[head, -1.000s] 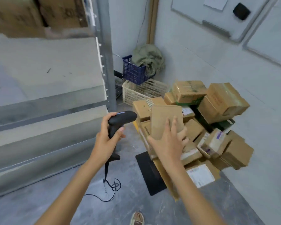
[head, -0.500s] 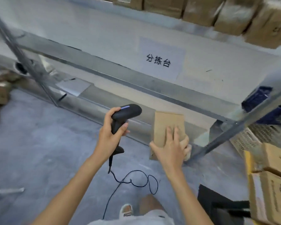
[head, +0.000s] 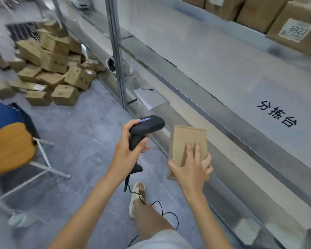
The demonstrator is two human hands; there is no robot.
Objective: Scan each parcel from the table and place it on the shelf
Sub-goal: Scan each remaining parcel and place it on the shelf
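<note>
Brown and plain, the cardboard parcel point(head: 187, 146) is sitting mid-frame; we are gripping its lower end in our right hand point(head: 191, 170), fingers spread over its face. Our left hand point(head: 127, 156) is wrapping around the black scanner point(head: 144, 130), its cord point(head: 162, 209) trailing to the floor. Along the right, the metal shelf point(head: 214, 72) is carrying boxes point(head: 269, 17) at upper right; at upper left, loose cartons point(head: 50, 65) are lying heaped on the floor.

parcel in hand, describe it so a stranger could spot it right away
Find the long metal shelf on the right. In front of its lower edge the right hand grips a flat brown parcel. Unlike the boxes piled on the floor, it is thin, plain and held up.
</note>
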